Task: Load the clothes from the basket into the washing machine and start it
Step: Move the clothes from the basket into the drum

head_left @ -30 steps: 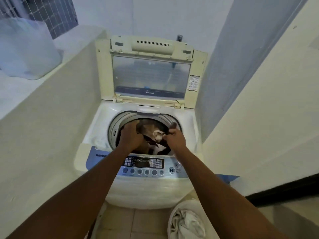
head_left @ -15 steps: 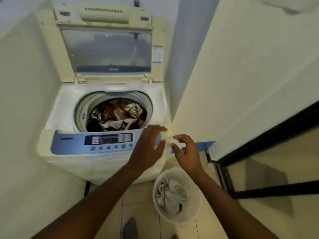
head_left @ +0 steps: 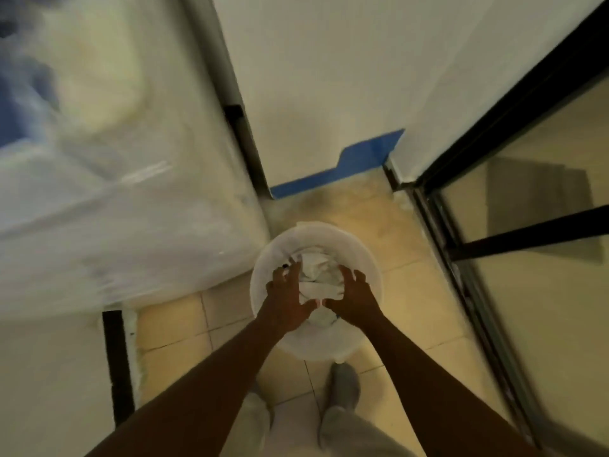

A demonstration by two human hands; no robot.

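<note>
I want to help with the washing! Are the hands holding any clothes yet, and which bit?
Not yet. The left hand and right hand are spread open on either side of the white cloth in the basket; fingers unclosed.

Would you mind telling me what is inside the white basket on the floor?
The white basket holds crumpled white clothes. Both hands, left and right, reach in with fingers spread around the pile. Whatever lies beneath it or under the hands is covered.
</note>
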